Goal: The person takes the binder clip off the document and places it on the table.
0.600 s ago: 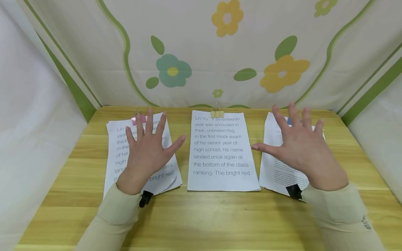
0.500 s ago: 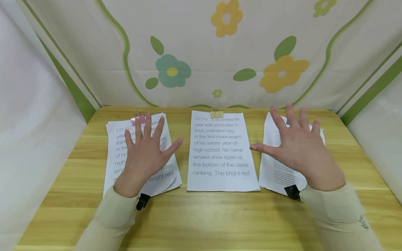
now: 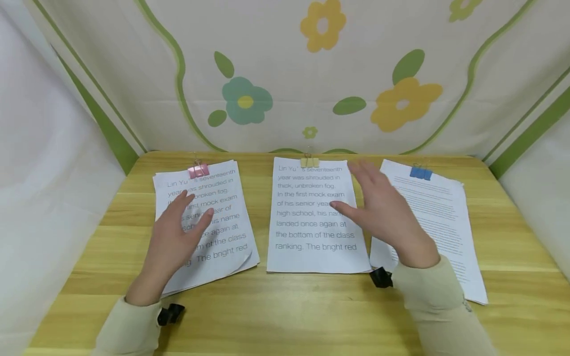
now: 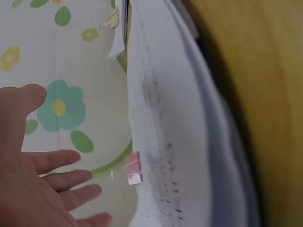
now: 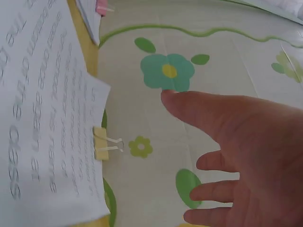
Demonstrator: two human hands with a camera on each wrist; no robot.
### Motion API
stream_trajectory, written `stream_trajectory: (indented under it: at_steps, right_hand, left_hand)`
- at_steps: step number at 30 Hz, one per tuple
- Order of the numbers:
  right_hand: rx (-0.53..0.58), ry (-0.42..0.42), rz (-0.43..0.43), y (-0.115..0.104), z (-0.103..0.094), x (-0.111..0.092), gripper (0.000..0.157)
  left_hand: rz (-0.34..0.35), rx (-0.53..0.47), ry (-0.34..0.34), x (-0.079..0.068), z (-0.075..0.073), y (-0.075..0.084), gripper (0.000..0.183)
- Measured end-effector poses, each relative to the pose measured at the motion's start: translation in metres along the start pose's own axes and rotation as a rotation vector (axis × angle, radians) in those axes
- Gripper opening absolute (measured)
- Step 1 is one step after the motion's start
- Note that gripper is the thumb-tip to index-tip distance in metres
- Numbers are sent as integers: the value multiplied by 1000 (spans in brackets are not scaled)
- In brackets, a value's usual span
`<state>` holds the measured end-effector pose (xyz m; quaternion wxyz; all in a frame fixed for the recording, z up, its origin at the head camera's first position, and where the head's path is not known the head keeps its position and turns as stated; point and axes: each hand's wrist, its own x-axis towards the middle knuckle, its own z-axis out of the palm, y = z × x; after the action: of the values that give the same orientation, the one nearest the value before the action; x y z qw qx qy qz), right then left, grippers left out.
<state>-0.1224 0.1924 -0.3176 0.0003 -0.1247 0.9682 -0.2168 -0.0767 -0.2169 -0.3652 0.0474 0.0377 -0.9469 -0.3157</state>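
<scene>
My left hand (image 3: 171, 242) hovers over the left paper stack (image 3: 222, 257), thumb apart from the fingers, holding nothing. A pink binder clip (image 3: 198, 170) grips that stack's top edge. My right hand (image 3: 392, 215) is above the gap between the middle paper stack (image 3: 307, 259) and the right paper stack (image 3: 454, 237), also holding nothing. The middle stack has a yellow binder clip (image 3: 309, 162), and the right one a blue binder clip (image 3: 420, 173). In the right wrist view the thumb and fingers (image 5: 213, 191) are extended, apart from the paper. The left wrist view shows spread fingers (image 4: 71, 179) beside the left stack.
The stacks lie side by side on a wooden table (image 3: 311, 316). A white curtain (image 3: 285, 64) with printed flowers hangs behind the table's far edge. Black wrist devices (image 3: 171, 314) sit at both cuffs.
Both hands have turned from palms down, fingers spread, to a more sideways pose. The right hand has moved left, uncovering the blue clip; the left has drawn back toward me and left.
</scene>
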Motion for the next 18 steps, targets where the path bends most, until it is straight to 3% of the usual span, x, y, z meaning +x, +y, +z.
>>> stream_trajectory:
  at_steps: [5, 13, 18]
  right_hand:
    - [214, -31, 16, -18, 21, 10, 87]
    - [387, 27, -74, -43, 61, 22, 67]
    - [535, -39, -79, -61, 85, 29, 60]
  left_hand:
    - [-122, -248, 93, -5, -8, -24, 56]
    - [-445, -575, 221, -5, -15, -51, 44]
    - [-517, -688, 239, -5, -17, -57, 42]
